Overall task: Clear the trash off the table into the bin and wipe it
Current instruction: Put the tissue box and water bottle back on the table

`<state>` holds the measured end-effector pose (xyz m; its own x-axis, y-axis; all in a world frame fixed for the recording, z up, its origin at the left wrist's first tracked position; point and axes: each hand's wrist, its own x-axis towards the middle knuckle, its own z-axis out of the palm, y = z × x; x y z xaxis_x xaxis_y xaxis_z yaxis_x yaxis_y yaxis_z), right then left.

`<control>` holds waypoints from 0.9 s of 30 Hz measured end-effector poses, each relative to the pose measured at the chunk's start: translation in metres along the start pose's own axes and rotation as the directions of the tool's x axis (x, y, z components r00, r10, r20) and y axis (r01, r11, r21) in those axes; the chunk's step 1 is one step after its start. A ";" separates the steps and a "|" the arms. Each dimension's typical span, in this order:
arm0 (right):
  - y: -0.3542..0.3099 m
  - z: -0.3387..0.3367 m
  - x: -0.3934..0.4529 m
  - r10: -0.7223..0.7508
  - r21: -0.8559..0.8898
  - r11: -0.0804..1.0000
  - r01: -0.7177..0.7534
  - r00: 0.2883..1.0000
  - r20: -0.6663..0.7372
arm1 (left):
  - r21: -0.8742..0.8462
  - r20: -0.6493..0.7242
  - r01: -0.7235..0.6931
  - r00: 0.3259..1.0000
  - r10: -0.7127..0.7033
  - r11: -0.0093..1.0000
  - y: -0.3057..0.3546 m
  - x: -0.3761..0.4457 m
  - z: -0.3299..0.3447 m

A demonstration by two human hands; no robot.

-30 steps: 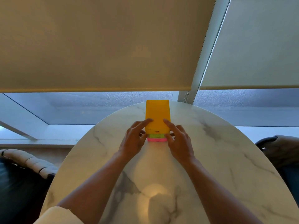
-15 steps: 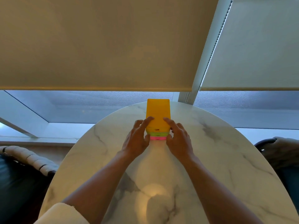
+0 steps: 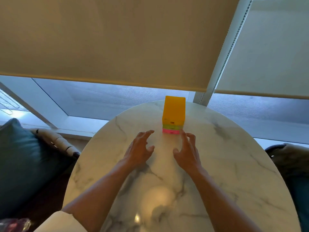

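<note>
Two roller blinds (image 3: 117, 39) hang low over the window, filling the upper part of the view. Below them the oval marble desk (image 3: 225, 164) runs away from the person, with a teal cushion (image 3: 25, 161) on the seat at the left and a dark chair (image 3: 291, 158) at the right. No bin, cloth or loose trash shows anywhere in view. Near the far end of the desk lies a block of sticky notes (image 3: 173, 114), orange on top with green and pink layers at its near edge. The left hand (image 3: 139, 150) and right hand (image 3: 187, 151) hover just short of the block, fingers spread and relaxed, holding nothing; the right fingertips are close to the pink edge, and whether they touch it cannot be told. The likely risk is the block sitting so near the far rim: a wiping pass or careless nudge could push it over the edge.
</note>
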<state>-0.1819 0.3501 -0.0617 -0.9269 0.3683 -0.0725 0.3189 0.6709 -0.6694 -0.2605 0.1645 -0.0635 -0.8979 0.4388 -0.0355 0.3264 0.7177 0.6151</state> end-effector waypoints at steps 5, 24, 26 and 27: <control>-0.016 0.020 -0.052 0.017 0.082 0.996 -0.023 0.997 0.074 | -0.116 -0.029 0.047 0.998 -0.051 0.992 -0.024 -0.071 -0.022; -0.205 0.212 -0.193 -0.252 0.267 0.955 0.130 0.831 0.496 | -0.356 -0.234 0.555 0.726 -0.646 0.752 -0.253 -0.357 -0.152; -0.231 0.245 -0.202 -0.267 0.276 0.952 0.134 0.807 0.526 | -0.358 -0.233 0.600 0.684 -0.691 0.715 -0.288 -0.369 -0.166; -0.243 0.262 -0.206 -0.276 0.279 0.950 0.139 0.789 0.548 | -0.356 -0.230 0.623 0.664 -0.711 0.697 -0.305 -0.374 -0.171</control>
<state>-0.1199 -0.0576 -0.0774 -0.9282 -0.2477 -0.2775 0.1190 0.5092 -0.8524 -0.0751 -0.3110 -0.1026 -0.8964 -0.3439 -0.2797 -0.4372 0.5811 0.6865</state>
